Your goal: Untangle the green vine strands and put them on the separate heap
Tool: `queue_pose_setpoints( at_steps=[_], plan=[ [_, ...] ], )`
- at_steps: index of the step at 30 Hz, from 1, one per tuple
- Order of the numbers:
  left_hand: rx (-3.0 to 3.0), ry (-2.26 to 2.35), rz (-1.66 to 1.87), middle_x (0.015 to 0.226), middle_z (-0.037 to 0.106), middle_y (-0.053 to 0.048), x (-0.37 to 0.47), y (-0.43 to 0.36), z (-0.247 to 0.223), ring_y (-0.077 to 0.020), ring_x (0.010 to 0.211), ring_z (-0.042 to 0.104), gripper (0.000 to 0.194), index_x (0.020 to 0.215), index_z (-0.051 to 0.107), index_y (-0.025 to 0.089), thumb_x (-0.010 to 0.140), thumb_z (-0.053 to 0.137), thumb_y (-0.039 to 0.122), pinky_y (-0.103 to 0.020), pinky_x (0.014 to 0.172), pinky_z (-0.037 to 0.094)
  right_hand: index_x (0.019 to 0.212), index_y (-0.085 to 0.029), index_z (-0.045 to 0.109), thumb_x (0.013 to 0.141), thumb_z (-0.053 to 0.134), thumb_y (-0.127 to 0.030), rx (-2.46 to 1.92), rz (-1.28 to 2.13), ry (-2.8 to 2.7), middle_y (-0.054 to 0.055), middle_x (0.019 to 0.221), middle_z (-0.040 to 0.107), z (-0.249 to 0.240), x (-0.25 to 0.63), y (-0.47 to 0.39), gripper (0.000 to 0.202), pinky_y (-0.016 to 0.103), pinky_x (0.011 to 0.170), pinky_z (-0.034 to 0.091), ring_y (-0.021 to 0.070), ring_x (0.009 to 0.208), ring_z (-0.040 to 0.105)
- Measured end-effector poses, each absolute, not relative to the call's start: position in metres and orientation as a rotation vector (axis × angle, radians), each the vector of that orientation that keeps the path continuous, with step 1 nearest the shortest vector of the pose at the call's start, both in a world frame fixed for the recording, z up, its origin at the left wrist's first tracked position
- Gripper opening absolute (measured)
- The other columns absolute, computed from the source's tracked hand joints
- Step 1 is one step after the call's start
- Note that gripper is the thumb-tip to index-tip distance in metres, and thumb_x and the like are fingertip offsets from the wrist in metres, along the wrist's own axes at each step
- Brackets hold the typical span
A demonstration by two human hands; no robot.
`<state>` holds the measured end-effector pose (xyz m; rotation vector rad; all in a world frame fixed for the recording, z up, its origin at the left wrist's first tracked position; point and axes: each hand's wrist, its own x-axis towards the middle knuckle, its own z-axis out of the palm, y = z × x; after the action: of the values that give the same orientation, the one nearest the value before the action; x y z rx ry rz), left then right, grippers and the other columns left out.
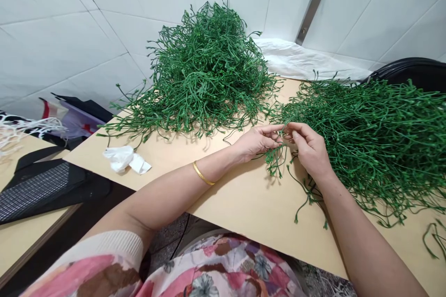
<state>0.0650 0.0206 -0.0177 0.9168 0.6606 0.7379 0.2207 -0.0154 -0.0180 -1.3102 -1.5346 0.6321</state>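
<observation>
The person's left hand (254, 143) is pinching thin, bud-tipped green stems (274, 158). Just to the right, the right hand (312, 151) is holding its fingers curled; its grip cannot be told.

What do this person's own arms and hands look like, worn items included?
The left hand and right hand wear no gloves. A slim gold-coloured bangle circles the left forearm. The left sleeve, patterned in pink, brown and white, ends near the elbow in a ribbed cream cuff. The right forearm is bare, its sleeve unseen.
</observation>
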Motion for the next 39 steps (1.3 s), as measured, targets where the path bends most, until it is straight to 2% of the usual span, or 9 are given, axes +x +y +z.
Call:
queue_pose_setpoints(
  at_steps=[4, 7, 12, 19, 25, 30, 36, 39],
  plan=[
    [1.011, 0.747, 0.818, 0.069, 0.057, 0.003, 0.065, 0.019, -0.015, -0.0043, 0.057, 0.049, 0.062, 0.117, 0.056, 0.017, 0.058, 0.058, -0.002, -0.02, 0.057, 0.036, 0.078, -0.016, 0.06, 0.079, 0.052, -0.042, -1.391, 0.697, -1.397, 0.001, 0.065, 0.058, -0.008, 0.217, -0.023, 0.027, 0.024, 0.055, 0.046, 0.0113, 0.057, 0.055],
    [1.099, 0.803, 0.929, 0.068, 0.056, 0.003, 0.067, 0.019, -0.015, -0.0044, 0.057, 0.048, 0.065, 0.12, 0.054, 0.014, 0.057, 0.057, -0.003, -0.021, 0.059, 0.037, 0.073, -0.016, 0.058, 0.073, 0.059, -0.047, -1.429, 0.835, -1.433, 0.0, 0.061, 0.056, -0.005, 0.213, -0.026, 0.031, 0.023, 0.051, 0.043, 0.0102, 0.053, 0.052],
    [1.255, 0.816, 0.955, 0.065, 0.053, 0.004, 0.068, 0.017, -0.016, -0.0035, 0.052, 0.041, 0.067, 0.123, 0.052, 0.013, 0.058, 0.057, 0.0, -0.019, 0.053, 0.033, 0.086, -0.014, 0.06, 0.068, 0.064, -0.038, -1.407, 0.957, -1.548, 0.003, 0.071, 0.06, -0.012, 0.212, -0.024, 0.031, 0.025, 0.056, 0.045, 0.0124, 0.062, 0.054],
    [1.337, 0.8, 0.889, 0.062, 0.052, 0.005, 0.067, 0.018, -0.015, -0.0029, 0.049, 0.038, 0.064, 0.12, 0.055, 0.013, 0.057, 0.056, 0.001, -0.019, 0.049, 0.03, 0.096, -0.016, 0.064, 0.073, 0.055, -0.024, -1.386, 0.983, -1.667, 0.004, 0.079, 0.065, -0.019, 0.221, -0.02, 0.026, 0.029, 0.066, 0.047, 0.0164, 0.073, 0.059],
    [1.301, 0.779, 0.83, 0.063, 0.053, 0.005, 0.066, 0.02, -0.017, -0.0041, 0.051, 0.042, 0.067, 0.124, 0.05, 0.012, 0.058, 0.053, 0.0, -0.019, 0.051, 0.031, 0.1, -0.017, 0.065, 0.073, 0.055, -0.024, -1.398, 1.028, -1.688, 0.004, 0.08, 0.066, -0.017, 0.222, -0.02, 0.03, 0.027, 0.062, 0.046, 0.015, 0.068, 0.058],
    [1.308, 0.773, 0.823, 0.062, 0.05, 0.005, 0.066, 0.019, -0.015, -0.0033, 0.05, 0.039, 0.063, 0.12, 0.053, 0.014, 0.059, 0.054, 0.001, -0.019, 0.049, 0.029, 0.092, -0.018, 0.067, 0.07, 0.06, -0.028, -1.344, 1.15, -1.561, 0.003, 0.084, 0.067, -0.014, 0.223, -0.019, 0.026, 0.026, 0.064, 0.047, 0.0129, 0.068, 0.057],
    [1.339, 0.854, 0.827, 0.062, 0.046, 0.006, 0.067, 0.018, -0.015, -0.0033, 0.049, 0.035, 0.06, 0.125, 0.048, 0.013, 0.066, 0.053, 0.006, -0.02, 0.049, 0.026, 0.089, -0.016, 0.068, 0.074, 0.055, -0.03, -1.412, 1.029, -1.605, 0.001, 0.064, 0.06, -0.014, 0.221, -0.021, 0.024, 0.024, 0.054, 0.043, 0.0116, 0.057, 0.052],
    [1.359, 0.842, 0.839, 0.062, 0.046, 0.005, 0.067, 0.02, -0.018, -0.004, 0.051, 0.035, 0.062, 0.127, 0.044, 0.01, 0.066, 0.055, 0.009, -0.02, 0.05, 0.027, 0.089, -0.016, 0.068, 0.077, 0.05, -0.027, -1.433, 0.86, -1.731, 0.001, 0.065, 0.06, -0.013, 0.218, -0.023, 0.024, 0.024, 0.054, 0.041, 0.012, 0.057, 0.051]
  ],
)
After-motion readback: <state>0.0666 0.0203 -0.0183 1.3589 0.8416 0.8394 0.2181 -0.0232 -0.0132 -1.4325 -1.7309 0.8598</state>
